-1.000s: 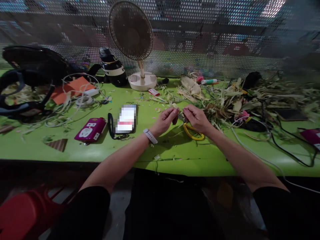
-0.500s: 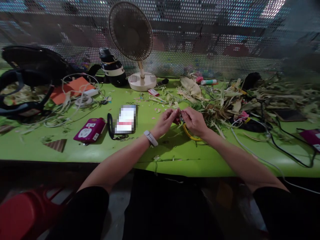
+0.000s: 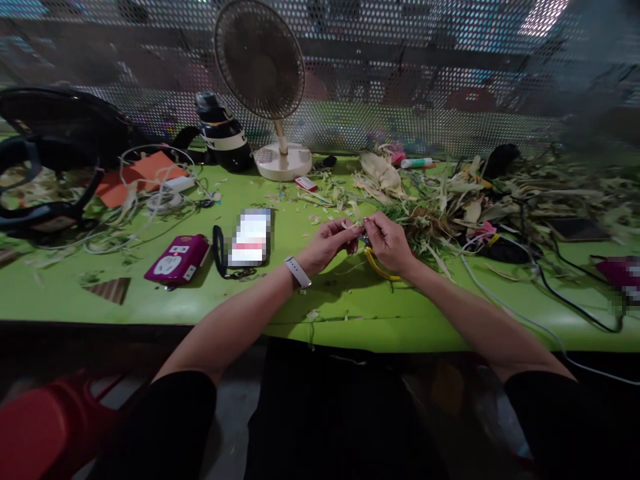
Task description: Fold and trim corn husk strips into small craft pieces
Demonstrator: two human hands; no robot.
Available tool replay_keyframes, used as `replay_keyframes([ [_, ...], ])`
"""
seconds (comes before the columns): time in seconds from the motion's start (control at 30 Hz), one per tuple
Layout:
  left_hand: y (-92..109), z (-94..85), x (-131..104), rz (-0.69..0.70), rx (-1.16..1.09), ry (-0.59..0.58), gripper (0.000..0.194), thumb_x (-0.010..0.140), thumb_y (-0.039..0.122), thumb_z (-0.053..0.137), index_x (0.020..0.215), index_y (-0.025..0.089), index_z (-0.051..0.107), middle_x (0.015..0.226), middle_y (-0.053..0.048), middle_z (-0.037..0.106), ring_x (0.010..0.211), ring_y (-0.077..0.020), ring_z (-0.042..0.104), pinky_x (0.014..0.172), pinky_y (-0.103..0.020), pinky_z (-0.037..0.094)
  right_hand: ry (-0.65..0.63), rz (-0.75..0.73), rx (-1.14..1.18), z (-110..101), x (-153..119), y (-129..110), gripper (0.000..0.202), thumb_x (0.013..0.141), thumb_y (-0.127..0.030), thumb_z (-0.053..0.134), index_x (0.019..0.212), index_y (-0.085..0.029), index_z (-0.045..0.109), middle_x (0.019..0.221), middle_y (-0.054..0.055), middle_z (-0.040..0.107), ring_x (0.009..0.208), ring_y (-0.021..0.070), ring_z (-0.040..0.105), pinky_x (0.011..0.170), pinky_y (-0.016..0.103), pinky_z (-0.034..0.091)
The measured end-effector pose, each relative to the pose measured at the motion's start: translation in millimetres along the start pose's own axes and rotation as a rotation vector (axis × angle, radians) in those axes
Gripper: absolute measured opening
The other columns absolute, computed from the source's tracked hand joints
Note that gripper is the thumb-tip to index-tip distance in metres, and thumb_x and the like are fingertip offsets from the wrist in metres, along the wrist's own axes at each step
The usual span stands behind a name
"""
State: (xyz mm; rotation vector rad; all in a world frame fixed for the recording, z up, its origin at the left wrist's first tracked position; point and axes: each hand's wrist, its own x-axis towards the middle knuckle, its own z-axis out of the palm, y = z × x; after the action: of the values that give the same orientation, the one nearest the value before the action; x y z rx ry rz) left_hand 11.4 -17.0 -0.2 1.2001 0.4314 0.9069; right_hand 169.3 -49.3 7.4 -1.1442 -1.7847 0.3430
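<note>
My left hand is closed in a pinch on a pale strip of husk, whose end sticks up above the fingertips. Close against it, my right hand is closed too, thumb and forefinger meeting at the base of the strip. Under the right palm shows the curved yellow handle of a tool, with a bit of shiny metal near the fingertips. The hand hides most of this tool, so its kind is unclear. Just beyond the right hand lies a heap of dry husks and green stalks.
On the green table are a phone, a purple box with sockets, a fan, a black bottle, orange paper and a glue stick. Cables run across the right side. A perforated metal screen stands behind.
The pale strip now shows above the fingertips, where it was not visible before. My left hand has shifted slightly left and down. My right hand stays nearly in place.
</note>
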Motion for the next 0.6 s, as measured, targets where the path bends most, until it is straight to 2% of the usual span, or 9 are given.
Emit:
replay_keyframes([
  [0.13,2,-0.6,0,0.02,0.048,-0.03,0.041,0.07,0.047,0.081,0.07,0.016,0.055,0.057,0.004,0.059,0.054,-0.0073,0.055,0.058,-0.023,0.045,-0.01,-0.003,0.011,-1,1,1,0.04,0.096,-0.055,0.038,0.072,-0.023,0.043,0.063,-0.002,0.046,0.057,0.0128,0.04,0.06,0.028,0.037],
  [0.27,1,1.9,-2,0.082,0.094,0.023,0.037,0.074,0.047,0.078,0.078,0.016,0.059,0.069,0.002,0.064,0.067,-0.0087,0.059,0.071,-0.024,0.049,-0.04,-0.004,0.025,0,0,1,0.041,0.095,-0.056,0.037,0.072,-0.023,0.043,0.064,0.0,0.049,0.059,0.0134,0.044,0.062,0.029,0.039],
  [0.43,-2,0.8,-1,0.112,0.115,0.064,0.037,0.075,0.048,0.076,0.076,0.015,0.059,0.062,0.003,0.059,0.058,-0.0071,0.053,0.06,-0.022,0.044,-0.099,0.083,0.149,-1,-2,2,0.04,0.095,-0.055,0.04,0.071,-0.023,0.044,0.062,0.0,0.049,0.058,0.0138,0.045,0.06,0.029,0.04],
  [0.6,2,0.6,-2,0.023,0.193,-0.098,0.041,0.072,0.052,0.077,0.069,0.015,0.06,0.057,0.002,0.059,0.05,-0.0065,0.051,0.051,-0.022,0.041,-0.186,0.211,0.281,-13,4,4,0.05,0.091,-0.06,0.045,0.06,-0.021,0.043,0.058,-0.001,0.046,0.055,0.012,0.043,0.055,0.027,0.036],
])
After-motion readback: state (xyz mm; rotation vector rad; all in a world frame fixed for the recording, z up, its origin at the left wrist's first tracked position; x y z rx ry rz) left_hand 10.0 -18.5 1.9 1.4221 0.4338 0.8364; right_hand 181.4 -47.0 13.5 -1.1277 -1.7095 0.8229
